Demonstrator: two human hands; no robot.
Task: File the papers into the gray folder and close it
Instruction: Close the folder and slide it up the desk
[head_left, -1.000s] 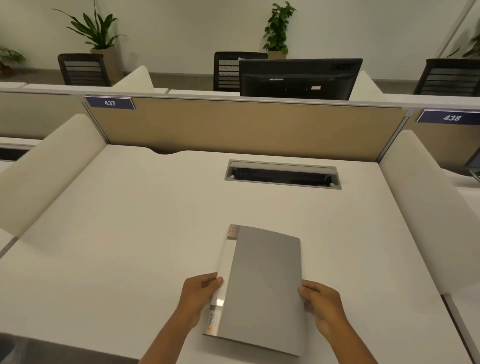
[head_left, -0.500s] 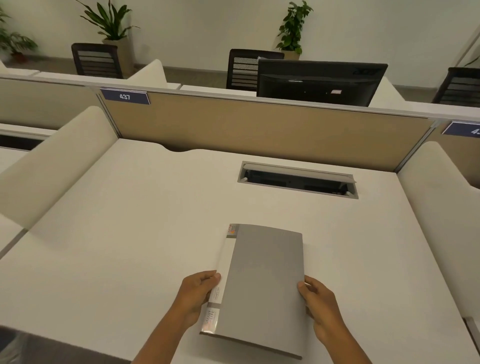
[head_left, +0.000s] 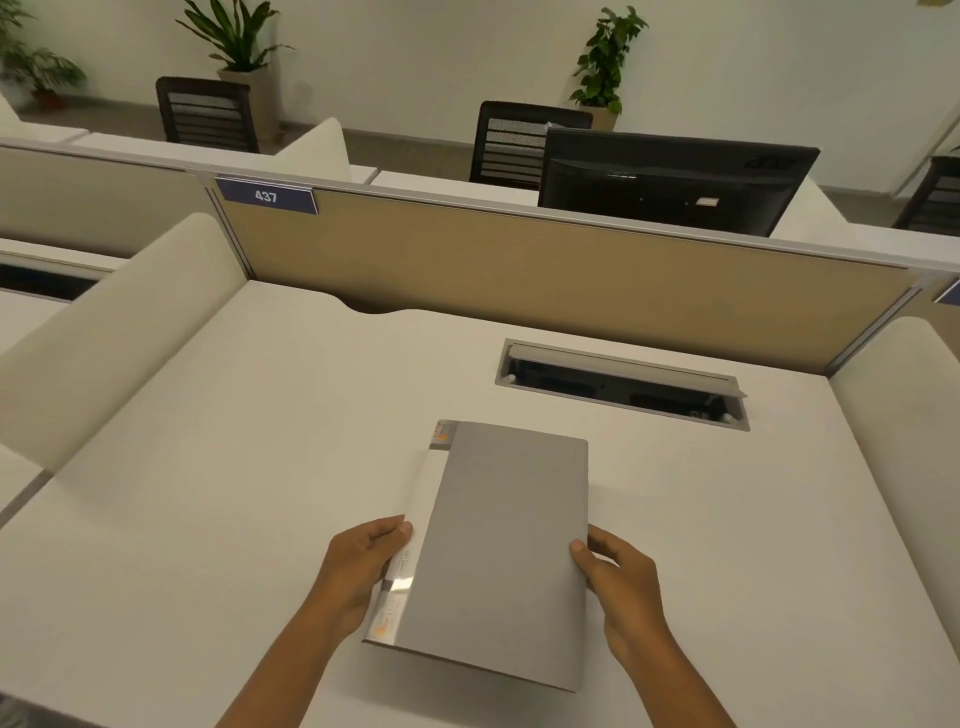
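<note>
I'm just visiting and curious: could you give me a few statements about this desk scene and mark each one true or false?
1. The gray folder lies closed on the desk. True.
2. Only one hand touches the folder. False: the left hand is at its spine side and the right hand at its opening edge.
3. Loose papers lie on the desk beside the folder. False: none are visible.
4. The sign on the divider reads 437. True.
5. The monitor stands on this desk. False: it stands behind the divider.
</note>
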